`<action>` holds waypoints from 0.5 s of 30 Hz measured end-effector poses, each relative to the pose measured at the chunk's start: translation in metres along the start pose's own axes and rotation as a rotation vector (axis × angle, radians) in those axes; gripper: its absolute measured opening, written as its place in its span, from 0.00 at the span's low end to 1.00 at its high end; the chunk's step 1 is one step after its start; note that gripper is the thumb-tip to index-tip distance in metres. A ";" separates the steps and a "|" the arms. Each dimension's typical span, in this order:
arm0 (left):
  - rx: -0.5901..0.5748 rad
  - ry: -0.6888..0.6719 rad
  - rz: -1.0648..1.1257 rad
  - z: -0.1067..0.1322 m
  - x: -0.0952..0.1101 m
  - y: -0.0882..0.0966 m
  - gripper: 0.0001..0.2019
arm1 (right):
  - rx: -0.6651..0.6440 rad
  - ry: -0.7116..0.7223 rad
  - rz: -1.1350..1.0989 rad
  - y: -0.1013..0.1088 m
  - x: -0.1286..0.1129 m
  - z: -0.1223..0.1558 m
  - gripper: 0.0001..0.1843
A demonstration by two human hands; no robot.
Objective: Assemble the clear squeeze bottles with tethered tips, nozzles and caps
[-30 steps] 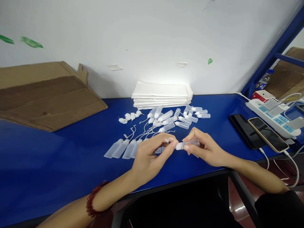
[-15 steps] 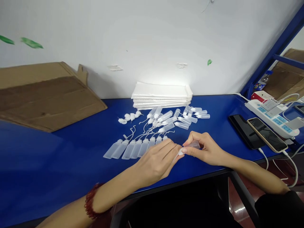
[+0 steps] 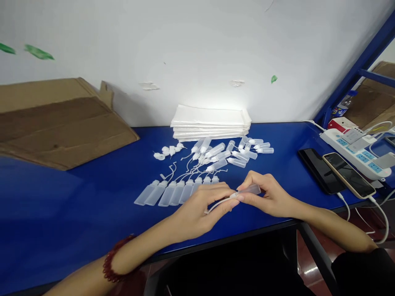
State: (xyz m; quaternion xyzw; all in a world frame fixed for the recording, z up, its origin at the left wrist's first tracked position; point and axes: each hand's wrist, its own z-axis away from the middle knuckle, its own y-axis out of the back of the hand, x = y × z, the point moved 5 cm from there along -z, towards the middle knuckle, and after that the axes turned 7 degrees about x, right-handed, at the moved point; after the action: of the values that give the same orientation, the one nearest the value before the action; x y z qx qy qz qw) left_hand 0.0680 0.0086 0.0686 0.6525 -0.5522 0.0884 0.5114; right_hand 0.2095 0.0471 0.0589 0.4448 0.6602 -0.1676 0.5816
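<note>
My right hand [image 3: 266,193] grips a small translucent plastic squeeze bottle [image 3: 253,189], which lies nearly level above the table's front edge. At the bottle's white cap, the thumb and fingers of my left hand [image 3: 205,209] are pinched together. From the cap a thin curved white spout tube [image 3: 217,203] runs back into the left palm. Beyond the left hand lies a row of like bottles [image 3: 168,194] with bent spout tubes, partly hidden by that hand. A heap of bottles with white caps [image 3: 217,156] lies farther back.
Several loose white caps [image 3: 166,151] sit left of the heap. Behind it is a stack of white packets [image 3: 211,123] against the wall. A cardboard box [image 3: 61,127] stands at left. At right lie two phones [image 3: 348,174] on cables and a power strip [image 3: 354,152].
My left fingers have loosened and turned at the cap, so the curved spout tube now shows. The right hand keeps the bottle in nearly the same place.
</note>
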 end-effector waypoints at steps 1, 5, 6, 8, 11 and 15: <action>0.031 -0.070 -0.055 0.001 0.000 -0.001 0.09 | 0.013 -0.015 0.002 0.000 0.001 0.000 0.12; 0.188 -0.372 -0.436 0.008 0.006 -0.004 0.04 | 0.050 -0.092 -0.019 -0.001 0.007 -0.001 0.16; 0.221 -0.441 -0.546 0.009 0.008 -0.005 0.04 | 0.052 -0.113 -0.037 -0.001 0.008 -0.002 0.17; 0.260 -0.554 -0.728 0.010 0.013 -0.009 0.04 | 0.060 -0.159 -0.089 -0.002 0.011 -0.003 0.19; 0.279 -0.631 -0.864 0.010 0.016 -0.013 0.06 | 0.074 -0.238 -0.208 -0.004 0.015 -0.004 0.20; 0.244 -0.475 -0.673 0.006 0.010 -0.006 0.03 | 0.072 -0.300 -0.276 -0.005 0.016 -0.005 0.20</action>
State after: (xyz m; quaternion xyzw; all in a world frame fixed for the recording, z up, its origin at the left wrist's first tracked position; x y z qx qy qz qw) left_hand 0.0744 -0.0032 0.0692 0.8543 -0.3964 -0.1715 0.2891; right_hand 0.2043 0.0544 0.0439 0.3405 0.6144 -0.3335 0.6288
